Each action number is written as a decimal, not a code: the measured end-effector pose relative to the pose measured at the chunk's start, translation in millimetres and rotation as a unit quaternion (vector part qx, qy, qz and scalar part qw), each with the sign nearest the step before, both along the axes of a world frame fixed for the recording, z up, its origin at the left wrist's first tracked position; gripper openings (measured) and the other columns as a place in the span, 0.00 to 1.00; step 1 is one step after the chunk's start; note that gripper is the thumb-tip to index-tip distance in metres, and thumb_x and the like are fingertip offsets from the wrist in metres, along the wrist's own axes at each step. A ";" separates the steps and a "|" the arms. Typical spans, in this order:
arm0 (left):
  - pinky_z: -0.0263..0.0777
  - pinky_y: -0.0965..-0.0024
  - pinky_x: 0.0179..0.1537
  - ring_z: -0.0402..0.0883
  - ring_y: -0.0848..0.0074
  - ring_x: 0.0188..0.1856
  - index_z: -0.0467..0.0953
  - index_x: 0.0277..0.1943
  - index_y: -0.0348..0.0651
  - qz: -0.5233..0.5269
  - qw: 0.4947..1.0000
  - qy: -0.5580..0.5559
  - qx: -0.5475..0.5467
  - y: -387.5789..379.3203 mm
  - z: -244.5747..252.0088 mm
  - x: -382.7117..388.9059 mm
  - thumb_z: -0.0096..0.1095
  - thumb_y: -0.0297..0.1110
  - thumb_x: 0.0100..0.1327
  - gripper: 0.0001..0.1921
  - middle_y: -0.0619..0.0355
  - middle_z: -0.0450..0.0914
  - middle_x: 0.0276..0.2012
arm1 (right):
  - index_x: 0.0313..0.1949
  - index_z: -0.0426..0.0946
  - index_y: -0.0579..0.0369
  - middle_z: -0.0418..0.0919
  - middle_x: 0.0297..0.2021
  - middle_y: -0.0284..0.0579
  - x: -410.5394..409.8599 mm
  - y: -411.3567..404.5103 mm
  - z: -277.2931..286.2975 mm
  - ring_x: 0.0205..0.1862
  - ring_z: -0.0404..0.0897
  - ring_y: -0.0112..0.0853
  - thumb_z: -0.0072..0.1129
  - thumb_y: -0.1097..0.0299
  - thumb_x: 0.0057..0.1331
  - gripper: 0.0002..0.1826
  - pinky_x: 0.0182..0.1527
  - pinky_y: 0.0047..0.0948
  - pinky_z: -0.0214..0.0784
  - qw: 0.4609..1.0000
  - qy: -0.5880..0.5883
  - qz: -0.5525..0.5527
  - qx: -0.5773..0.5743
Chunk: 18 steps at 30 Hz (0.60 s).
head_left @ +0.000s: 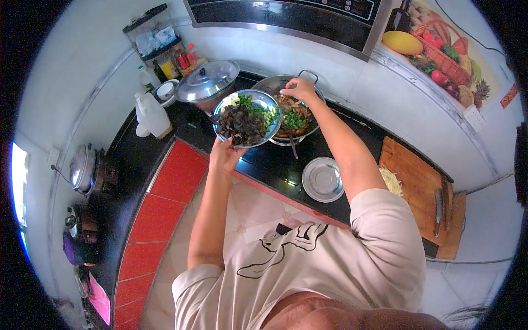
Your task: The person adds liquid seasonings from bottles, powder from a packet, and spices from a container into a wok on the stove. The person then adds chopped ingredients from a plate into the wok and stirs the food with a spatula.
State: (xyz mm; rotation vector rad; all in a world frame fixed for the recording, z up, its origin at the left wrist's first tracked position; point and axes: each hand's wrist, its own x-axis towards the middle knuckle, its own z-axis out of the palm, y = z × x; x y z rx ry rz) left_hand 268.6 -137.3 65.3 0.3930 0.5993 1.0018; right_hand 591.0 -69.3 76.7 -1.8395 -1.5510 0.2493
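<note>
My left hand (227, 156) grips the near rim of a round metal plate (278, 108), holding it up beside the wok. On the plate lie dark wood ear fungus (241, 127), chopped green vegetables (264, 113) and a small pile of pale pieces (231, 101) that look like garlic. My right hand (301, 90) is over the wok (268, 82), fingers bent and tips close together; whether anything is between them cannot be seen. Inside the wok, chopped greens (295, 119) top browned food (284, 101). A utensil handle (293, 147) sticks out over the wok's near rim.
A lidded pot (208, 82) stands left of the wok. An empty metal plate (323, 180) sits on the black counter. Rightward, a wooden cutting board (412, 185) bears pale shreds (391, 181) and a knife (438, 210). A white jug (152, 115) stands left; a range hood (280, 20) hangs above.
</note>
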 end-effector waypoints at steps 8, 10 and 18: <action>0.68 0.41 0.54 0.68 0.53 0.58 0.61 0.60 0.49 0.004 1.000 -0.009 0.010 -5.2 -8.5 -9.9 0.32 0.19 0.67 0.21 0.48 0.66 0.58 | 0.27 0.78 0.57 0.76 0.22 0.45 -54.1 -38.6 33.3 0.25 0.76 0.35 0.64 0.59 0.53 0.13 0.30 0.34 0.67 0.993 0.035 0.101 0.060; 0.68 0.42 0.54 0.69 0.53 0.57 0.61 0.60 0.49 0.007 1.000 -0.010 -0.001 -6.6 -5.2 -3.0 0.32 0.19 0.67 0.21 0.48 0.66 0.58 | 0.35 0.79 0.54 0.75 0.32 0.49 -53.7 -52.7 38.7 0.35 0.76 0.38 0.65 0.60 0.52 0.15 0.38 0.34 0.68 0.986 -0.068 0.154 -0.009; 0.70 0.42 0.52 0.70 0.54 0.56 0.62 0.59 0.49 0.002 1.000 -0.016 0.005 -14.3 -1.4 6.9 0.32 0.19 0.67 0.21 0.48 0.68 0.56 | 0.49 0.76 0.46 0.72 0.45 0.50 -69.9 -80.4 41.2 0.49 0.73 0.43 0.60 0.69 0.50 0.23 0.49 0.39 0.67 0.963 -0.172 0.189 -0.089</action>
